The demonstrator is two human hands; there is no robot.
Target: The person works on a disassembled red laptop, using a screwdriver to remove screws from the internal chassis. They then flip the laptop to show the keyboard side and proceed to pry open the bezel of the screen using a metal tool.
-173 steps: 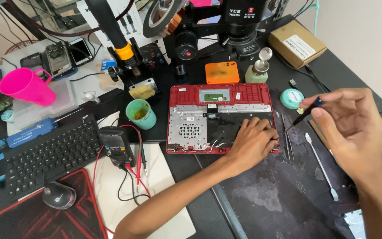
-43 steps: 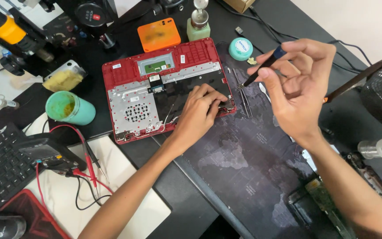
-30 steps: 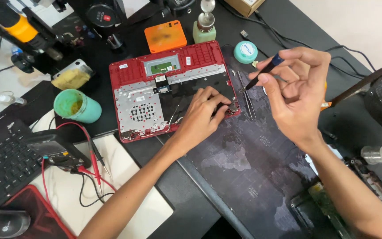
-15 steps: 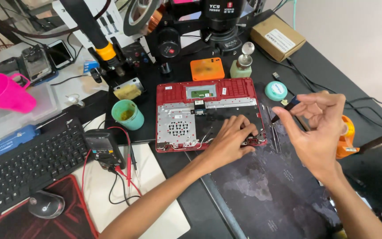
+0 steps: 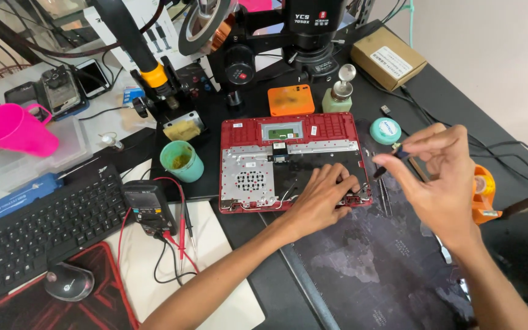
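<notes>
From the head camera, the left hand (image 5: 324, 198) is lying flat on the open red laptop (image 5: 293, 160), near its front right corner. The fingers (image 5: 337, 177) are spread apart and pressing down on the dark part inside. They are not gripping anything.

The right hand (image 5: 438, 177) is hanging in the air just past the right edge of the laptop, above the dark mat (image 5: 362, 269). Its thumb and fingers are pinched together on a thin dark tool (image 5: 389, 163), maybe a small screwdriver. I cannot see its tip well.

The tool is slanting. Its long line is running from upper right, inside the pinch, down to lower left, and the free end is pointing toward the right edge of the laptop, close to the left fingers.

The laptop is lying flat near the middle of the desk, with its long side running left to right and its red strip toward the far edge.

I think the person is steadying the laptop and getting the tool ready. The next move looks like it needs a small, careful dip of the tool tip down to a spot by the left fingers, while that hand is holding the laptop from sliding.

Two more thin tools (image 5: 385, 195) are lying on the mat beside the laptop.
</notes>
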